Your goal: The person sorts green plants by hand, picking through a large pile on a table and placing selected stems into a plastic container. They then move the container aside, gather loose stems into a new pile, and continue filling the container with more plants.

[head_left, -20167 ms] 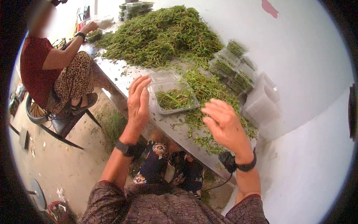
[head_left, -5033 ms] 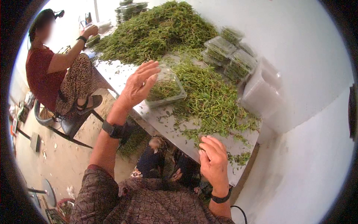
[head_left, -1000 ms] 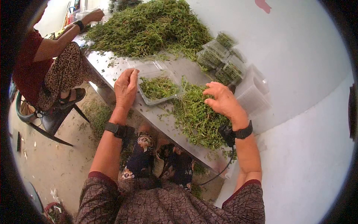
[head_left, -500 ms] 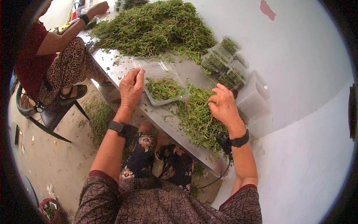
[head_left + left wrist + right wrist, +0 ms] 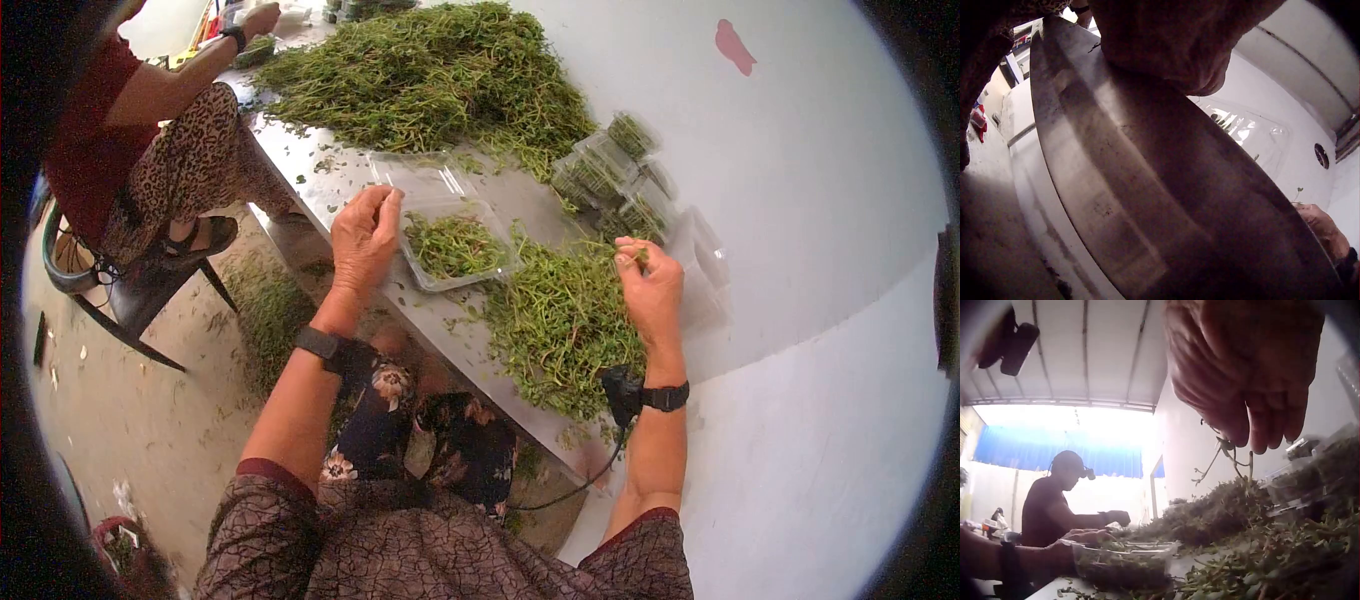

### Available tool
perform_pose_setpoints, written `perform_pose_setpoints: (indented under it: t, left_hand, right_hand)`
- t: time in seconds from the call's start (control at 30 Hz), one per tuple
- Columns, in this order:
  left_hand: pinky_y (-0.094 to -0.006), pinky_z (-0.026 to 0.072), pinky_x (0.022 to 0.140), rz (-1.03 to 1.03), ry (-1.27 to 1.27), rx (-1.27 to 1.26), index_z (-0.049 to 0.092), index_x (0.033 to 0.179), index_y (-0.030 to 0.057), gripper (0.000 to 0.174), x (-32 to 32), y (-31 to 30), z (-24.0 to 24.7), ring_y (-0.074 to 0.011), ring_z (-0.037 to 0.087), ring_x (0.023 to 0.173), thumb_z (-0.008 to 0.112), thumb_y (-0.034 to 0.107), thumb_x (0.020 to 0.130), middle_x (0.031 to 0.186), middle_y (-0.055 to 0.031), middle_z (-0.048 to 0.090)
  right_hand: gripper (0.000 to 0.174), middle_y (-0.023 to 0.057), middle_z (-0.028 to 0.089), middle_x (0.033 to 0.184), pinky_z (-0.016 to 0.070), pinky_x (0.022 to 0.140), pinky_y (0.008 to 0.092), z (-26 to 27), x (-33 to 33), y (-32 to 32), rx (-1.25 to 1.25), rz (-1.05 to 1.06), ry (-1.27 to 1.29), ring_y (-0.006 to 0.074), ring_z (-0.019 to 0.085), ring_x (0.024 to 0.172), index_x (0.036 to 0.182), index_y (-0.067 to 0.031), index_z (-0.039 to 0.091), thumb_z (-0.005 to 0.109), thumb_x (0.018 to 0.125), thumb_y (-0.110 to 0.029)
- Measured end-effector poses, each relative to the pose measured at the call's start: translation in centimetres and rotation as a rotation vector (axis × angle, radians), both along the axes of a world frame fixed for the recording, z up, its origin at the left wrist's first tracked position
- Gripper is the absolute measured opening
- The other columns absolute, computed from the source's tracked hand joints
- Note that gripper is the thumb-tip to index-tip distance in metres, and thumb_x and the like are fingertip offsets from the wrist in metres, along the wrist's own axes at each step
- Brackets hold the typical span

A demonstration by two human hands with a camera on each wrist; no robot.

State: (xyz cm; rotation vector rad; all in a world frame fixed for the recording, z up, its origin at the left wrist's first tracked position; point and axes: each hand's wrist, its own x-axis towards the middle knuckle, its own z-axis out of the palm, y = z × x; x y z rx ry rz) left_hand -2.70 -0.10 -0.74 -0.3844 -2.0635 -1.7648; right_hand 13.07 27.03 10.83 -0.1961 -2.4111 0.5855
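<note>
My right hand (image 5: 655,295) pinches a few leafy green sprigs (image 5: 1230,453) between thumb and fingertips, raised over the right side of a loose pile of cut greens (image 5: 565,325). In the right wrist view the stems dangle below the fingertips. Left of that pile, a hinged clear plastic container (image 5: 480,284) lies open, its lid (image 5: 420,172) folded back and greens (image 5: 455,246) inside. My left hand (image 5: 365,240) is at the container's left edge, thumb and bent fingers together at the corner by the hinge. In the left wrist view its fingertips are hidden.
A large heap of greens (image 5: 430,80) covers the back of the metal table (image 5: 400,300). Filled containers (image 5: 610,175) are stacked by the wall, beside nested empty ones (image 5: 695,270). Another person (image 5: 110,150) sits at the left, and a cable (image 5: 590,485) hangs from my right wrist.
My right hand has moved from over the near pile to its right side, lifting sprigs in a pinch. My left hand keeps its place at the container's edge.
</note>
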Motion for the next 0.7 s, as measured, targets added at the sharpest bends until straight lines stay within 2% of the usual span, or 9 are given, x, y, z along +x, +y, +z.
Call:
perform_pose_setpoints:
  t: [0.03,0.1,0.23,0.3,0.47,0.5,0.57,0.63,0.7]
  left_hand:
    - [-0.0268,0.0462,0.066,-0.005,0.01,0.0,0.065,0.095,-0.0001,0.021,-0.1,0.0,-0.1,-0.0125,0.057,0.072,0.054,0.017,0.093,0.08,-0.0072,0.064]
    - [-0.0266,0.0458,0.065,-0.005,0.02,0.001,0.065,0.094,-0.0002,0.021,-0.2,0.1,-0.2,-0.012,0.056,0.071,0.054,0.017,0.093,0.08,-0.0068,0.063]
    - [-0.0272,0.0464,0.065,0.04,0.104,-0.01,0.065,0.093,0.0003,0.019,0.1,0.1,0.0,-0.0138,0.057,0.069,0.054,0.016,0.093,0.079,-0.0079,0.063]
    - [-0.0277,0.0466,0.065,0.041,0.093,-0.03,0.065,0.092,0.0004,0.018,0.0,0.1,0.0,-0.0156,0.058,0.069,0.055,0.015,0.092,0.079,-0.0092,0.063]
    - [-0.0343,0.0469,0.061,0.077,0.134,0.017,0.065,0.089,0.0008,0.021,0.0,0.4,0.1,-0.023,0.059,0.062,0.058,0.02,0.089,0.074,-0.0136,0.062]
    - [-0.0343,0.0469,0.061,0.08,0.134,0.014,0.065,0.089,0.0008,0.021,0.0,0.3,0.1,-0.023,0.059,0.062,0.058,0.02,0.089,0.074,-0.0136,0.062]
    - [-0.0295,0.0466,0.062,0.059,0.1,-0.024,0.065,0.091,0.0007,0.019,0.0,0.2,0.1,-0.0164,0.059,0.067,0.055,0.016,0.092,0.077,-0.0101,0.064]
    - [-0.0297,0.047,0.063,0.051,0.084,-0.032,0.066,0.091,0.0006,0.019,0.1,0.2,0.3,-0.017,0.06,0.068,0.055,0.016,0.092,0.078,-0.0106,0.064]
    - [-0.0299,0.0474,0.064,0.045,0.06,-0.037,0.066,0.091,0.0005,0.019,0.2,0.0,0.3,-0.0176,0.061,0.069,0.055,0.016,0.091,0.08,-0.0112,0.065]
  right_hand:
    - [0.013,0.0151,0.069,0.098,0.05,0.084,0.035,0.2,0.0,-0.2,0.001,0.007,-0.001,0.0276,0.065,0.092,0.091,0.0001,0.067,0.065,0.078,-0.003]
    - [0.011,0.0121,0.07,0.094,0.05,0.08,0.0309,0.7,0.0,-0.8,-0.097,0.032,0.015,0.0205,0.066,0.087,0.092,0.0014,0.066,0.063,0.081,-0.002]
    - [0.01,0.0107,0.07,0.093,0.0495,0.079,0.029,1.3,-0.7,-2.5,-0.197,0.083,0.025,0.0169,0.065,0.086,0.091,0.0027,0.066,0.061,0.082,-0.001]
    - [0.01,0.011,0.07,0.093,0.0499,0.079,0.0296,1.5,-1.6,-3.9,-0.193,0.207,0.081,0.0173,0.065,0.085,0.09,0.0036,0.066,0.061,0.082,-0.001]
    - [0.01,0.0145,0.07,0.091,0.0512,0.079,0.0318,1.4,-4.4,-8.4,-0.136,0.265,0.014,0.0232,0.067,0.086,0.087,0.0025,0.066,0.063,0.08,-0.005]
    - [0.011,0.0156,0.069,0.091,0.0511,0.08,0.0332,0.9,-5.1,-9.1,-0.106,0.271,-0.052,0.0263,0.067,0.087,0.086,0.0021,0.066,0.063,0.08,-0.006]
    - [0.012,0.0168,0.069,0.091,0.051,0.081,0.0346,0.3,-5.6,-10.0,-0.079,0.279,-0.116,0.0293,0.067,0.088,0.086,0.0017,0.067,0.062,0.08,-0.008]
    - [0.014,0.0176,0.068,0.092,0.0499,0.083,0.0368,-0.1,-5.7,-10.5,0.067,0.398,-0.021,0.0323,0.065,0.091,0.085,0.0012,0.067,0.062,0.08,-0.01]
    - [0.013,0.0171,0.068,0.093,0.0491,0.086,0.0381,-0.2,-5.5,-9.8,0.005,0.422,-0.017,0.0317,0.065,0.094,0.085,0.0012,0.067,0.063,0.079,-0.009]
